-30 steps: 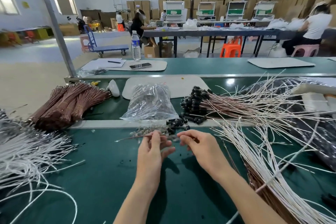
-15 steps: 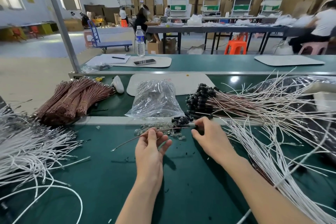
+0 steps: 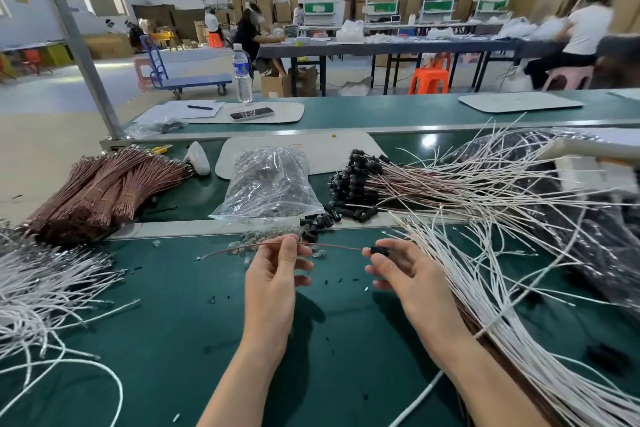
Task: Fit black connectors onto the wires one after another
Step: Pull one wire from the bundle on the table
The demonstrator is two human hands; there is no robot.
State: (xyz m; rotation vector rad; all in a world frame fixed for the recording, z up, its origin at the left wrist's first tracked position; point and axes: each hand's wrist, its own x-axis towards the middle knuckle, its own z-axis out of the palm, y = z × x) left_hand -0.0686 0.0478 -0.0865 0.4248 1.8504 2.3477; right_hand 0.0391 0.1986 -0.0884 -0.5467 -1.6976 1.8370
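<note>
Two hands at work above the green counter (image 3: 173,340). In the left hand (image 3: 273,274), fingers closed in a pinch on one thin brown wire (image 3: 332,245), held level, free end out to the left. In the right hand (image 3: 405,270), fingers curled round a black connector (image 3: 379,250), right at the wire's other end; touching or already seated, cannot tell. Just behind, on the counter's metal strip, a small heap of loose black connectors (image 3: 318,222) beside a clear plastic bag (image 3: 270,184). Further right, a fan of wires already capped in black (image 3: 353,180). Bundled brown wires (image 3: 104,184) far left; loose white wires (image 3: 485,288) spread on the right.
</note>
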